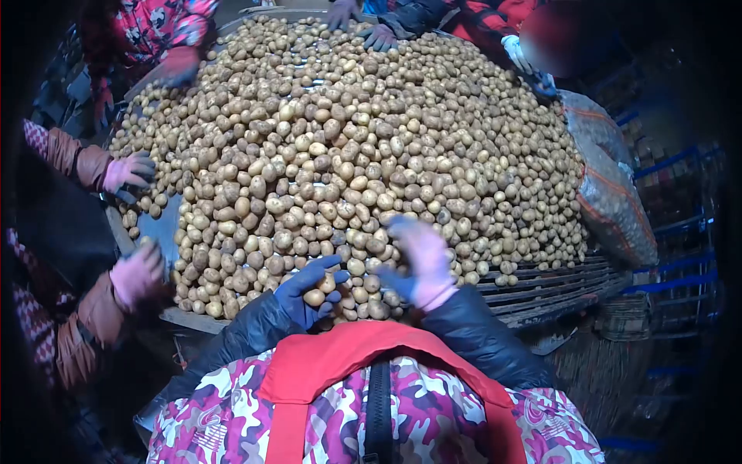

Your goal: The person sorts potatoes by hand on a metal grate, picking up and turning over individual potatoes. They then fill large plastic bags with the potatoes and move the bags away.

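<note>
A wide heap of potatoes (309, 155) covers the slatted table (541, 291) in front of me. My left hand (308, 292), in a blue glove, is at the near edge of the heap, its fingers curled around a potato (314, 298). To its right, my right hand (421, 263), in a pink and blue glove, hovers over the near potatoes with thumb and fingers spread apart. Nothing shows between its fingers, which are a little blurred.
At the left, a co-worker's gloved hands (130, 174) are at the table's edge. Other gloved hands (379, 37) reach in from the far side. Filled mesh sacks (614, 193) lean against the right side. A blue surface (161, 230) shows at the left.
</note>
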Tool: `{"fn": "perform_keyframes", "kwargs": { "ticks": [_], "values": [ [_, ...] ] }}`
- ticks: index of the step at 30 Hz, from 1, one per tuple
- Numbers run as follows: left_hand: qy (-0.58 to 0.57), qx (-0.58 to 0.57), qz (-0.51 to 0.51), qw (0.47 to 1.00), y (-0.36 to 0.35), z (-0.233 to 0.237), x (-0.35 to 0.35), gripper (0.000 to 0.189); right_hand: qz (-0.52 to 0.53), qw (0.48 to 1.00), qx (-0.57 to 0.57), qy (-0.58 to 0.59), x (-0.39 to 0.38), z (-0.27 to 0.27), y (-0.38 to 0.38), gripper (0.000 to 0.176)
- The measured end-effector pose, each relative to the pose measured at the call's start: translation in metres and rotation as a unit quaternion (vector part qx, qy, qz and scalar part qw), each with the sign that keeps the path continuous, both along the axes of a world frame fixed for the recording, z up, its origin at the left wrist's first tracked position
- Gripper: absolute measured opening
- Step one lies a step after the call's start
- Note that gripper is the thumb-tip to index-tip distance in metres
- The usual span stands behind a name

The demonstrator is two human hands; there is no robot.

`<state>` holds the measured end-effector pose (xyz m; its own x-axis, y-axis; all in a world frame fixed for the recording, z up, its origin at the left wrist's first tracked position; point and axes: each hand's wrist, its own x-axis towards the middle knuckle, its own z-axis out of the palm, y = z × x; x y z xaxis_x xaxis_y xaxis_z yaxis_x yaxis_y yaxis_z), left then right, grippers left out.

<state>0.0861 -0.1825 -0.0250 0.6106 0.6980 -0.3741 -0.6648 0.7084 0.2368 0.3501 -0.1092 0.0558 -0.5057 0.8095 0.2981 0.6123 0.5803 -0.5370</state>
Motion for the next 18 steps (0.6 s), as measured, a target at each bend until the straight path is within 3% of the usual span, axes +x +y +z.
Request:
{"fn": "perform_keyframes", "kwargs": {
  "ticks": [2,4,5,6,10,11,13,16,18],
  "values": [
    [0.015,0.007,0.007,1.000,-0.005,0.009,-0.010,0.059,-0.163,0.984,0.055,-0.054,0.044,-0.016,0.004,0.079],
    [0.014,-0.075,0.005,0.997,-0.015,0.009,-0.024,0.055,-0.232,0.960,0.030,-0.155,0.065,-0.040,0.001,0.091],
    [-0.029,-0.091,0.002,0.995,-0.021,-0.007,-0.030,0.054,-0.209,0.954,0.024,-0.214,0.060,-0.049,0.003,0.095],
    [0.002,-0.094,0.002,0.996,-0.020,-0.010,-0.030,0.057,-0.185,0.944,0.018,-0.274,0.053,-0.058,0.009,0.099],
    [0.084,-0.019,-0.038,0.996,-0.005,0.010,-0.021,0.065,-0.229,0.941,0.058,-0.240,-0.009,-0.066,0.075,0.100],
    [0.088,-0.007,-0.037,0.995,-0.002,0.010,-0.021,0.066,-0.195,0.933,0.062,-0.296,-0.023,-0.058,0.091,0.100],
    [0.112,-0.003,-0.044,0.993,0.001,0.015,-0.021,0.067,-0.173,0.941,0.075,-0.280,-0.039,-0.059,0.123,0.099],
    [0.058,0.021,-0.065,0.996,0.008,0.006,-0.020,0.067,-0.167,0.941,0.098,-0.276,-0.060,-0.062,0.189,0.103],
    [0.093,-0.018,-0.055,0.994,0.008,0.010,-0.016,0.068,-0.167,0.947,0.028,-0.272,-0.076,-0.048,0.216,0.105]
  ]
}}
